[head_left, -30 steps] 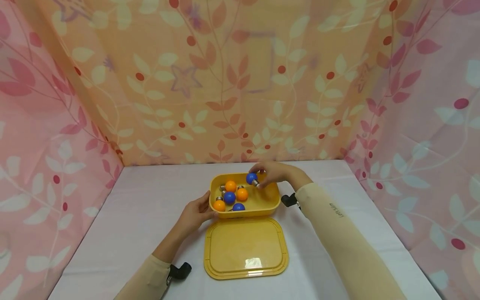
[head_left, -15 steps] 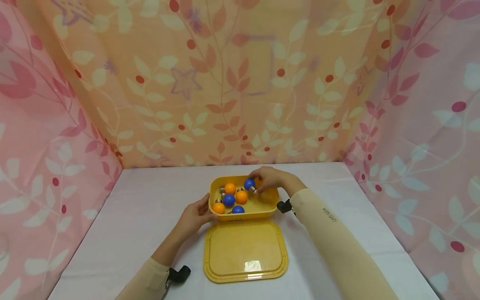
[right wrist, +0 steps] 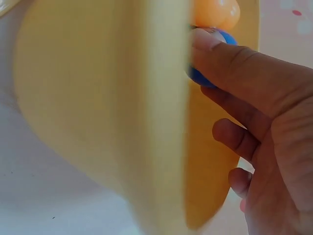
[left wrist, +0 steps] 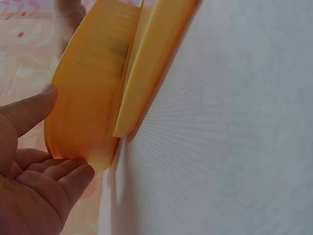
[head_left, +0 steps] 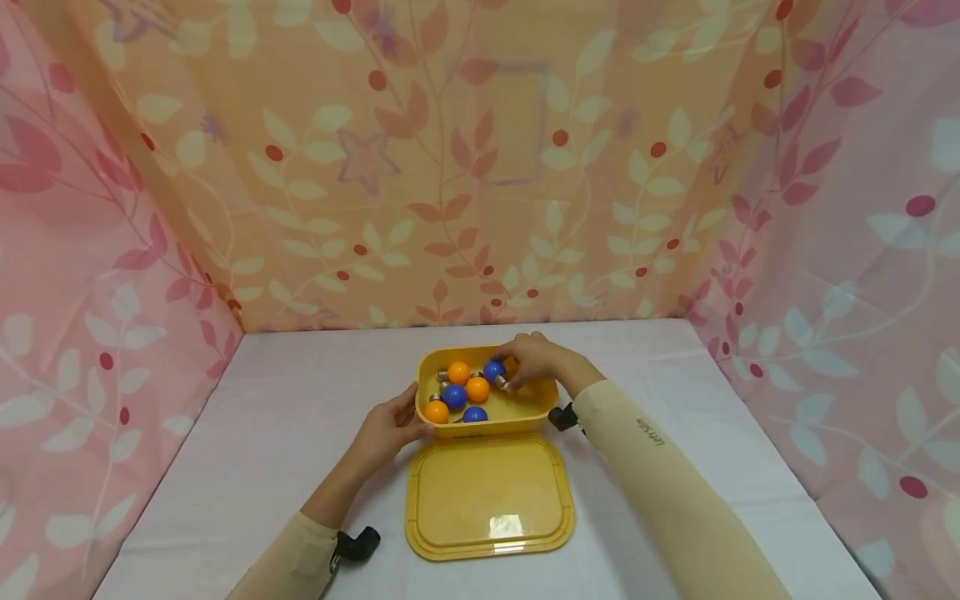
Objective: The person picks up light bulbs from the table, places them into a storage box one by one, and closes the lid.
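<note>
A yellow plastic box (head_left: 517,408) stands on the table with small light bulbs in it. My left hand (head_left: 384,435) holds its near left corner; in the left wrist view the thumb (left wrist: 36,110) lies against one wall and the bent fingers touch the end. Over the box's far right part, my right hand (head_left: 542,360) pinches a blue light bulb (head_left: 492,370) between thumb and forefinger, its metal base tilted toward me. Left of it lie several orange bulbs (head_left: 477,389) and blue bulbs (head_left: 454,397). Whether the held bulb touches the floor of the box, I cannot tell.
The yellow lid (head_left: 487,500) lies flat on the white table (head_left: 285,433), just in front of the box. Patterned cloth (head_left: 450,167) hangs behind and on both sides. A small black wrist camera (head_left: 358,546) sits on each sleeve.
The right hand has moved left and down into the box with the blue light bulb, nearer the other bulbs. The left hand keeps its place on the box.
</note>
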A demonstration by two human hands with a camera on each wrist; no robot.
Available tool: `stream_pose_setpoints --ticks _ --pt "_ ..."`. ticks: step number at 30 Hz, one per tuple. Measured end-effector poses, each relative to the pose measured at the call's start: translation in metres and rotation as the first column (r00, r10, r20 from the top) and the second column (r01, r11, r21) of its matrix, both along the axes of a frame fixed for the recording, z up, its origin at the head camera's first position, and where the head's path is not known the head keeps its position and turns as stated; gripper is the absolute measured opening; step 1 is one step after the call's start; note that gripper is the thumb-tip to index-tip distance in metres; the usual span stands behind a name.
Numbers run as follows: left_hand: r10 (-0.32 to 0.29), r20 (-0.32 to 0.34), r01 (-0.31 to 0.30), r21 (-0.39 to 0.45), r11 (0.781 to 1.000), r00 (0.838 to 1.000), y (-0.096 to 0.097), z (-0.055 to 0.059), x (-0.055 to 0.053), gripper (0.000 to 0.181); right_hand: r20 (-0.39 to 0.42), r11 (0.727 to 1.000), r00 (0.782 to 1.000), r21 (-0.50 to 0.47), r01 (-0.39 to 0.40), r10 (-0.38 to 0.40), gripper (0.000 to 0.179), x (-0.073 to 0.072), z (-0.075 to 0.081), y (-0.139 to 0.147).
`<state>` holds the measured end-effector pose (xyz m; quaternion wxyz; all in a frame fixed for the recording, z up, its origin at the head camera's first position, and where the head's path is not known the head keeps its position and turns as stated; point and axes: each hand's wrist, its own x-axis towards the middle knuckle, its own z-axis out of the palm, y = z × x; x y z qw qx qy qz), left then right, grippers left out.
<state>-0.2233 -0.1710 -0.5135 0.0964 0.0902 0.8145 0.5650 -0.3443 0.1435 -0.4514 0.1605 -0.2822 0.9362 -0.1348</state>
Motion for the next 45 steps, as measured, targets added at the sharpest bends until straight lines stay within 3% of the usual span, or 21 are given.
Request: stream_pose_setpoints --ticks 10,19,25,34,45 --pt "-0.006 -0.006 0.006 0.005 1.000 1.000 0.001 0.001 -0.001 0.099 0.032 0.997 0.999 -0.075 0.023 -0.021 0.062 -0.002 0.001 0.005" --pt "-0.015 -0.020 0.015 0.015 1.000 1.000 0.002 0.000 -0.002 0.096 0.009 0.966 1.000 -0.258 0.007 -0.005 0.058 0.005 0.009 0.031" --pt "-0.004 -0.016 0.004 0.015 1.000 1.000 0.003 0.000 -0.002 0.095 -0.051 0.928 0.998 -0.373 0.015 -0.037 0.058 0.022 0.017 0.049" --pt "0.004 -0.036 -0.005 -0.018 1.000 0.999 0.001 0.001 -0.002 0.094 -0.165 0.901 0.979 -0.433 0.033 -0.115 0.055 0.054 0.022 0.067" --pt "0.030 -0.053 -0.034 -0.078 0.996 0.998 -0.003 0.004 0.002 0.087 -0.240 0.872 0.954 -0.487 0.042 -0.180 0.060 0.090 0.007 0.095"
